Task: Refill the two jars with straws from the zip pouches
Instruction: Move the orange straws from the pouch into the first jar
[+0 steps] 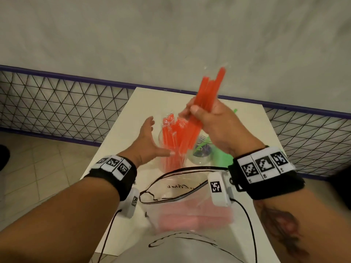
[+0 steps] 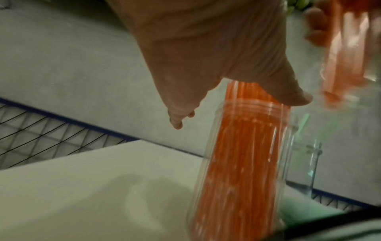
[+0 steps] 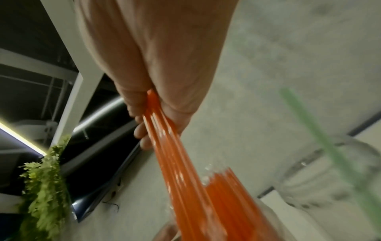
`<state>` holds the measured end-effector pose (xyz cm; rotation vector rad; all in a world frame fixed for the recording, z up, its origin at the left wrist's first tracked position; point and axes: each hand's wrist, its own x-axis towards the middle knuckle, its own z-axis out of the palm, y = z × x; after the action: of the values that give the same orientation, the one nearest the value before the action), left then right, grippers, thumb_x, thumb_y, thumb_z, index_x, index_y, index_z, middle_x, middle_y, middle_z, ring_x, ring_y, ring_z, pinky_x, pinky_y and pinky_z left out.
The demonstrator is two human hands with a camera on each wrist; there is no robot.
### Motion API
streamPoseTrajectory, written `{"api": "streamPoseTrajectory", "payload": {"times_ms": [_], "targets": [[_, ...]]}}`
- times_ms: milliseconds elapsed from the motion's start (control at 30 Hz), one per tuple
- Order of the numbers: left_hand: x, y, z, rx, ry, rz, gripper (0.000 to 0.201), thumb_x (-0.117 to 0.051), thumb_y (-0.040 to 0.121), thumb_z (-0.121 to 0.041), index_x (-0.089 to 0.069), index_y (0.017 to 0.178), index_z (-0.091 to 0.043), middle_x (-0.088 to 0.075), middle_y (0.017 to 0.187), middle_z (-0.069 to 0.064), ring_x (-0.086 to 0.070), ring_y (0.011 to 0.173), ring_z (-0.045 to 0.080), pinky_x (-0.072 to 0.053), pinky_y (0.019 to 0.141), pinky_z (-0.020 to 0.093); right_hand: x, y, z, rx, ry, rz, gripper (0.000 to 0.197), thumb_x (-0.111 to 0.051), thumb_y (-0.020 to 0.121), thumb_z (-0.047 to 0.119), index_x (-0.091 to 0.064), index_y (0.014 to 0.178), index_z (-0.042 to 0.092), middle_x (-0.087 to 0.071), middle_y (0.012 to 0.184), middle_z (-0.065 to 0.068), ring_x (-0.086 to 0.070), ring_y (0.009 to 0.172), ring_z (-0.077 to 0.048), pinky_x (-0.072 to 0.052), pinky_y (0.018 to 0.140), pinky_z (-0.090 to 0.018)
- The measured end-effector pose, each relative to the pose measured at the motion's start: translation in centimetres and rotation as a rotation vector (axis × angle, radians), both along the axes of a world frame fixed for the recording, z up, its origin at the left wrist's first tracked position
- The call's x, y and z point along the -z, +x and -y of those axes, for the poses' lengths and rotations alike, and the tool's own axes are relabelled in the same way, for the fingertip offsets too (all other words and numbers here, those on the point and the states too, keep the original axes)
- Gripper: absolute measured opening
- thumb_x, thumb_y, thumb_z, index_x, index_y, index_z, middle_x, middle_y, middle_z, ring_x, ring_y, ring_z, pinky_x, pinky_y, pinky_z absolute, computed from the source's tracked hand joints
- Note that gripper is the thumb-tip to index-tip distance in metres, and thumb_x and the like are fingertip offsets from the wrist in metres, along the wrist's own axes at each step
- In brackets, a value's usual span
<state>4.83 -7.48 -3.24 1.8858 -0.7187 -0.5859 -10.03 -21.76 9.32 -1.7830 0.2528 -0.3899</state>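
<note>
My right hand [image 1: 214, 118] grips a fistful of orange straws [image 1: 207, 95] above the near-full jar [image 2: 243, 163] on the bench [image 1: 133, 114], left hand [image 1: 150, 141] open beside it — steady, feed them in straight.

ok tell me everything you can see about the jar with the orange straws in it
The jar is a tall, clear cylinder, plastic or glass by its look, with a threaded neck and no lid. It stands upright on the white table, left of a second clear jar. Orange straws pack it and stick out above the rim. The left hand is spread open, thumb tip at the rim. The right hand grips a bundle of orange straws angled down into its mouth.
</note>
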Motion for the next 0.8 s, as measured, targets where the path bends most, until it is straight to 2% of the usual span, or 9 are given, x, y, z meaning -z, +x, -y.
{"api": "streamPoseTrajectory", "payload": {"times_ms": [67,133,333,400,467,533,600,700,800], "targets": [[-1.0,0.3,1.2,0.081,0.016,0.015,0.134,-0.095,0.058,-0.027,-0.001,0.154,-0.028,-0.023,0.154,-0.007,-0.02,0.143,0.01,-0.025,0.109,0.028,-0.4,1.1,0.0,0.088,0.024,0.152,0.011,-0.055,0.093,0.025,-0.063,0.095,0.033,-0.075,0.092,0.0,-0.069,0.104,-0.021,-0.047,0.101,-0.047],[-1.2,0.3,2.1,0.139,0.044,0.078,0.124,-0.094,0.06,-0.029,-0.012,0.153,-0.027,-0.032,0.147,-0.011,-0.029,0.139,0.009,-0.026,0.108,0.026,-0.2,2.0,-0.1,0.154,-0.028,0.188,0.01,-0.055,0.094,0.023,-0.06,0.097,0.032,-0.074,0.093,0.0,-0.069,0.103,-0.018,-0.047,0.101,-0.049],[-0.1,0.4,2.6,0.119,0.01,0.099,0.112,-0.093,0.061,-0.032,-0.025,0.15,-0.028,-0.039,0.148,-0.01,-0.036,0.136,0.009,-0.031,0.112,0.03,4.5,3.0,-0.6,0.262,-0.227,0.088,0.005,-0.053,0.098,0.025,-0.056,0.097,0.029,-0.064,0.104,0.002,-0.062,0.097,-0.006,-0.049,0.089,-0.034],[-0.1,0.4,2.6,0.119,0.011,0.103,0.111,-0.092,0.062,-0.032,-0.025,0.15,-0.028,-0.041,0.146,-0.01,-0.038,0.132,0.008,-0.034,0.109,0.029,7.2,3.4,-0.1,0.26,-0.467,0.025,0.01,-0.055,0.094,0.028,-0.059,0.102,0.034,-0.055,0.116,0.001,-0.053,0.116,-0.017,-0.044,0.101,-0.045],[0.0,0.4,2.6,0.115,0.009,0.092,0.11,-0.092,0.063,-0.029,-0.024,0.15,-0.027,-0.043,0.143,-0.01,-0.039,0.13,0.008,-0.034,0.103,0.023,8.6,3.6,0.4,0.245,-0.639,-0.087,0.027,-0.059,0.089,0.034,-0.058,0.116,0.037,-0.047,0.131,0.0,-0.04,0.132,-0.024,-0.036,0.109,-0.052],[-0.1,0.3,2.6,0.117,-0.003,0.09,0.11,-0.091,0.064,-0.026,-0.024,0.15,-0.027,-0.043,0.141,-0.011,-0.039,0.13,0.007,-0.034,0.099,0.019,8.2,3.6,0.2,0.286,-0.599,-0.081,0.058,-0.063,0.088,0.039,-0.04,0.14,0.029,-0.035,0.147,-0.003,-0.029,0.14,-0.022,-0.028,0.117,-0.046],[-0.1,0.2,2.6,0.115,0.001,0.08,0.109,-0.091,0.064,-0.027,-0.025,0.15,-0.027,-0.043,0.142,-0.011,-0.039,0.13,0.007,-0.034,0.103,0.024,6.4,3.3,-0.3,0.344,-0.606,0.096,0.078,-0.061,0.092,0.039,-0.016,0.152,0.021,-0.019,0.158,-0.005,-0.017,0.147,-0.02,-0.02,0.119,-0.037],[0.0,0.3,2.5,0.088,0.011,0.057,0.108,-0.092,0.063,-0.029,-0.027,0.149,-0.025,-0.047,0.141,-0.009,-0.043,0.129,0.01,-0.037,0.102,0.028,3.7,3.9,-1.0,0.248,-0.958,0.261,0.069,-0.048,0.099,0.029,-0.009,0.155,0.014,-0.011,0.163,-0.006,-0.006,0.151,-0.024,-0.011,0.122,-0.044],[-0.2,0.2,2.7,0.088,0.009,0.076,0.096,-0.09,0.066,-0.022,-0.035,0.145,-0.02,-0.048,0.135,-0.01,-0.044,0.127,0.011,-0.038,0.096,0.024,4.0,5.2,-0.7,0.051,-1.23,-0.071,0.057,-0.029,0.104,0.038,-0.014,0.155,0.016,-0.01,0.164,-0.002,0.001,0.151,-0.02,-0.003,0.122,-0.047]]}}
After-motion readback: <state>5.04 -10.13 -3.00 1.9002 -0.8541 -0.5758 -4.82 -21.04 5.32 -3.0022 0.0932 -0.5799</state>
